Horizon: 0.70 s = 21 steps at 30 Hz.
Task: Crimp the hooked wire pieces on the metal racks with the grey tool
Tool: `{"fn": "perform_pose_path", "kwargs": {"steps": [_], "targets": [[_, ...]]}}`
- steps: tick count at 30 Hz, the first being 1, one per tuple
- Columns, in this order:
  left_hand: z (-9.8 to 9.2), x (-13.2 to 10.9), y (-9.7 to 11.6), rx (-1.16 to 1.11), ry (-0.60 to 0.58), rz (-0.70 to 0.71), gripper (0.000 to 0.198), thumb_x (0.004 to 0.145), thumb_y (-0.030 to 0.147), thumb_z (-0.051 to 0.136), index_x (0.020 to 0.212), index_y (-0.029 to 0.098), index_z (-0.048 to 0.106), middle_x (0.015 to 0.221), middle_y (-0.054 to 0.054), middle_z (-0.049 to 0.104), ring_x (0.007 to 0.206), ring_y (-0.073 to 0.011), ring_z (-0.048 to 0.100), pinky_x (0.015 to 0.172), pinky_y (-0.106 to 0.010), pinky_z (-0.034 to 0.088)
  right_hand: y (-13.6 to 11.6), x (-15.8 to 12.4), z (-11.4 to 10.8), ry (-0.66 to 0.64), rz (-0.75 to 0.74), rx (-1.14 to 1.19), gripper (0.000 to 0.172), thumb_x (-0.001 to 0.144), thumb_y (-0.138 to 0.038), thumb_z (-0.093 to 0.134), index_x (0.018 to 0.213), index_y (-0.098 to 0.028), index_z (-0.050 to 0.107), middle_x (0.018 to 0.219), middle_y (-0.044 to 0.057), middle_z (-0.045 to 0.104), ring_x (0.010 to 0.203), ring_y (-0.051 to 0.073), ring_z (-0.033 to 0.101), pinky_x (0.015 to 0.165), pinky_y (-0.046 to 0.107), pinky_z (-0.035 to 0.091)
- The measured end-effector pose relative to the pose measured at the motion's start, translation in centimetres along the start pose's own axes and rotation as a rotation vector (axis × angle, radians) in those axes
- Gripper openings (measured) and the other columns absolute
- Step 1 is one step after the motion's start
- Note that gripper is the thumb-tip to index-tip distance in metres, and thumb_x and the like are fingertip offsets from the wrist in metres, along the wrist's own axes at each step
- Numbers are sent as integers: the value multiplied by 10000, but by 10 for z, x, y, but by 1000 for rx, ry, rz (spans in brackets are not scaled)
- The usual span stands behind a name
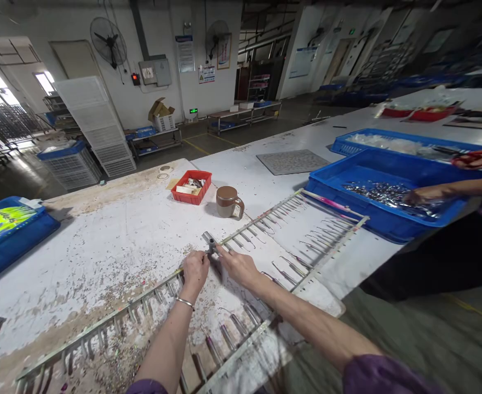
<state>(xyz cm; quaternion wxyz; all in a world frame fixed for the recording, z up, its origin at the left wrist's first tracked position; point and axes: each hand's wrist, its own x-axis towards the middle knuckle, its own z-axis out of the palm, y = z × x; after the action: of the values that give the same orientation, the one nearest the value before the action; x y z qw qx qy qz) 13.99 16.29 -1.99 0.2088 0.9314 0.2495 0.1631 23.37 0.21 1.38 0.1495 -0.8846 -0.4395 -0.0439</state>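
Note:
A long metal frame (pixel 335 247) lies across the table, with rows of thin hooked metal pieces (pixel 287 273) along its two rails. At the far rail is a short grey metal tube fitting (pixel 211 244). My left hand (pixel 195 271) is closed beside it, with thumb and index finger pinched; what is between them is too small to make out. My right hand (pixel 239 266) touches the fitting from the other side, fingers closed around it and partly hidden. The rail continues past my left wrist, bearing thicker bent pieces (pixel 134 313).
Beyond the frame stand a brown mug (pixel 226 202) and a red tray (pixel 191 187). Another person's hand (pixel 428 196) reaches into a blue bin (pixel 327 183) of small metal parts. A blue crate (pixel 27 232) with yellow-green items is at left. Tiny bits litter the white table (pixel 113 230).

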Motion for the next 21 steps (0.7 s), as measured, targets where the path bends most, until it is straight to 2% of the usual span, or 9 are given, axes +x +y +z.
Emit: {"fn": "perform_pose_path", "kwargs": {"steps": [2,5,7,10,12,15,17,21], "targets": [[0,1,0,14,-8,-13,213,946,98,578,880,192,758,935,-65,757,943,-196,677,886,-292,476,1,-1,-2,-37,-11,-13,477,1100,-356,465,1556,-322,601,964,61,818,810,213,759,712,272,534],[-1,1,1,28,-18,-19,214,959,108,581,929,190,777,974,-78,765,970,-200,684,898,-295,473,0,-2,-7,81,-27,53,506,1137,-360,371,1613,-304,532,1106,84,811,976,213,762,799,272,551],[-2,1,2,29,-25,-20,213,962,108,585,947,188,782,985,-82,769,980,-203,687,905,-300,472,-2,-1,-9,108,-19,69,517,1140,-341,355,1623,-258,522,1113,105,807,992,213,760,811,265,550],[-3,0,2,29,-27,-20,217,963,105,579,915,184,776,952,-79,765,959,-204,684,888,-303,474,-4,1,-9,-60,-3,-5,494,1110,-343,443,1585,-292,567,1014,79,818,864,207,761,723,249,532],[-2,-1,2,30,-23,-12,222,965,111,574,887,182,769,935,-82,759,947,-209,680,879,-309,477,-4,2,-8,-95,-20,-11,481,1100,-356,466,1566,-335,581,994,58,819,835,201,756,706,245,526],[0,-1,0,30,-16,-1,206,961,122,585,897,184,771,948,-90,759,956,-218,678,885,-319,481,-2,1,-5,77,-69,73,504,1129,-358,389,1605,-292,541,1096,92,814,948,212,762,793,267,557],[1,-1,-1,24,-9,7,200,959,128,590,910,192,772,959,-86,762,963,-217,680,894,-318,483,-1,0,0,118,-58,78,520,1134,-349,361,1615,-249,530,1105,116,813,966,219,765,805,273,565],[2,-1,-3,4,3,22,202,958,128,592,877,203,761,910,-60,753,938,-197,684,889,-297,482,4,-5,6,-22,28,17,475,1100,-358,451,1540,-293,619,949,76,821,816,222,773,707,269,547]]}}
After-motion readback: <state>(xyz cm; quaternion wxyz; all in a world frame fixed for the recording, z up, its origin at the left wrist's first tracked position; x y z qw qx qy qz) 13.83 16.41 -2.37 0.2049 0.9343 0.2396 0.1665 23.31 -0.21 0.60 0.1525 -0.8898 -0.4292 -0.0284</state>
